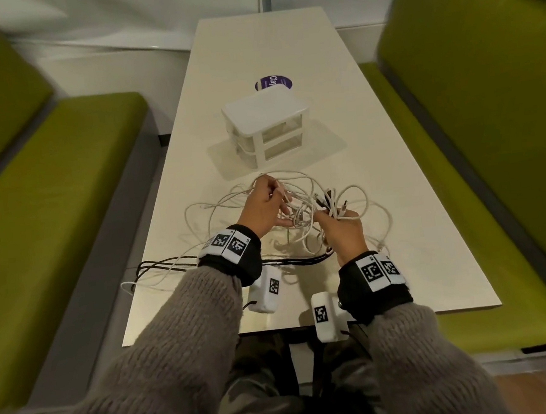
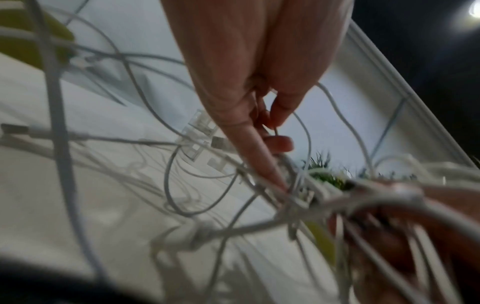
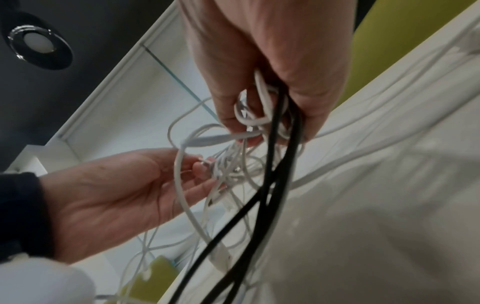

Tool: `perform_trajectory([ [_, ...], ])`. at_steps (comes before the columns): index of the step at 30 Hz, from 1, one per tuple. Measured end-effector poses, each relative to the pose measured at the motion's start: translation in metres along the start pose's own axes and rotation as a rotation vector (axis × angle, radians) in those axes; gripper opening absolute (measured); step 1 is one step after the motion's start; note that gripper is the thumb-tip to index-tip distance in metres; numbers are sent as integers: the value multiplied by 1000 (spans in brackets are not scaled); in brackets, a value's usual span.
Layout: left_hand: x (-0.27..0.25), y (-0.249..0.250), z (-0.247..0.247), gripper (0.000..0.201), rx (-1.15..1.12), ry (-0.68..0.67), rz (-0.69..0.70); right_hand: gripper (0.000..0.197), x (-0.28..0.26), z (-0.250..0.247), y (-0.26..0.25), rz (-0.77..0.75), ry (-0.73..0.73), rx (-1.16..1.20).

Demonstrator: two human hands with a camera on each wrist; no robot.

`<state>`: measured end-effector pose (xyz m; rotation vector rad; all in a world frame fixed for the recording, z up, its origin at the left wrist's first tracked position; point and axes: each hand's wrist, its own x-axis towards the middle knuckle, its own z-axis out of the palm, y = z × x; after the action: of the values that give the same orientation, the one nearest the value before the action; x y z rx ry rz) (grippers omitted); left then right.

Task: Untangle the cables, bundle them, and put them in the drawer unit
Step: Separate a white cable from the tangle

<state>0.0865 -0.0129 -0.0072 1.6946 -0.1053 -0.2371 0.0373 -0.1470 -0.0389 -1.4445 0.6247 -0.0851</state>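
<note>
I see a loose knot of thin, round white cables [image 1: 297, 201] with a few black cables [image 1: 171, 265] on the smooth cream table [image 1: 396, 196], toward its near edge. No single long axis in the knot; black strands run along the near edge toward the left edge. My right hand [image 1: 345, 233] is clenched round a bunch of white and black strands, lifted off the table. My left hand [image 1: 265, 207] pinches one white strand, other fingers loose. The boxy white plastic drawer unit [image 1: 266, 125] with clear drawers sits mid-table, beyond the knot.
</note>
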Motion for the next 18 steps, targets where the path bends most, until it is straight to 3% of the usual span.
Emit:
perform_trajectory([
  [4, 4, 13, -12, 7, -204, 92, -58, 34, 3, -11, 6, 59, 86, -60],
  [8, 6, 26, -15, 9, -25, -23, -38, 19, 0, -8, 1, 29, 31, -12],
  [12, 5, 20, -13, 8, 94, -24, -39, 6, -10, -2, -21, -103, 30, 205],
  [15, 2, 11, -18, 8, 334, -57, -33, 14, -14, -5, -31, -59, 50, 384],
  [18, -2, 7, -38, 7, 547, 189, 39, 24, -13, -9, -31, -53, 24, 454],
])
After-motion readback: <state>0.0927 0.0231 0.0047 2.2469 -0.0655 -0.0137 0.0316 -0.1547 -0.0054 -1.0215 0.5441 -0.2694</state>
